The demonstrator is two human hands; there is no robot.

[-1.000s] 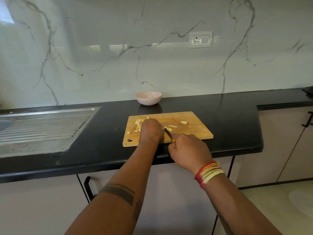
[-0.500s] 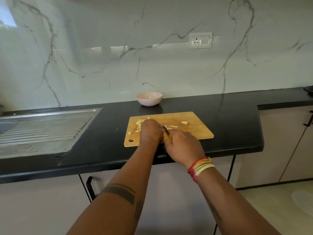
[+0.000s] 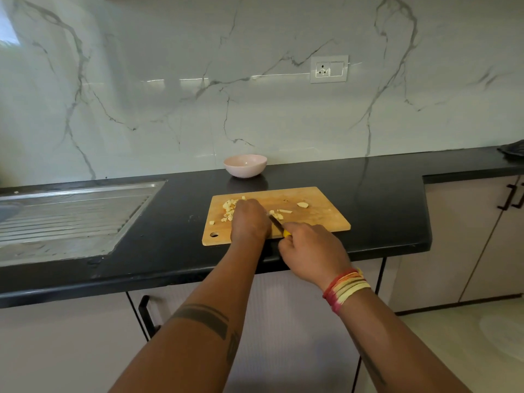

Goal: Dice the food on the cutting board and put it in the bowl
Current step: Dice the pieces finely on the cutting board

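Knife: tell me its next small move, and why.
Probably press the knife down for another cut beside the left hand: the right hand grips it, larger pieces lie on the cutting board, and the bowl looks empty.

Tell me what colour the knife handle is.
Yellow; the knife handle peeks from the right hand in the head view.

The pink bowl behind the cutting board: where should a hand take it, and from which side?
Probably at the near rim of the pink bowl, reaching over the cutting board. It stands upright, apparently empty, close to the wall, so the front and top are open.
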